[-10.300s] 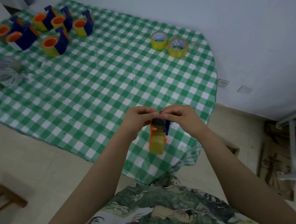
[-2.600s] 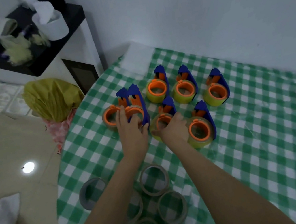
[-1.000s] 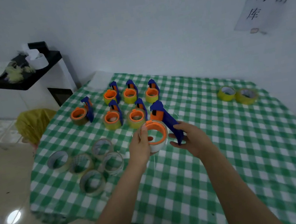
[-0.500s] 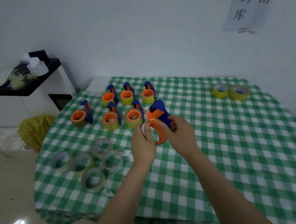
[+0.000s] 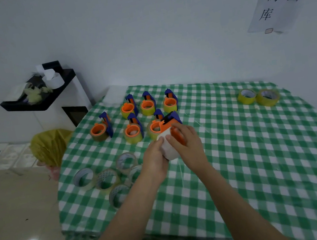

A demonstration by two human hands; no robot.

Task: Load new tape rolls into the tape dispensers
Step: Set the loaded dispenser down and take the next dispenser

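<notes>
One dispenser point(image 5: 171, 120) held, blue nose pointing far.
Left hand point(image 5: 154, 160) grips white roll point(image 5: 168, 151); right hand point(image 5: 188, 146) clasps orange hub point(image 5: 177, 135).

The scene is taken by a single wide-angle camera worn on the head, directed forward and down. The green-checked table point(image 5: 263, 166) is viewed from close above its near edge, with the white wall point(image 5: 160, 27) faced beyond. The left hand point(image 5: 155, 159) and right hand point(image 5: 190, 148) are framed near the centre, the forearms entering from below.
</notes>
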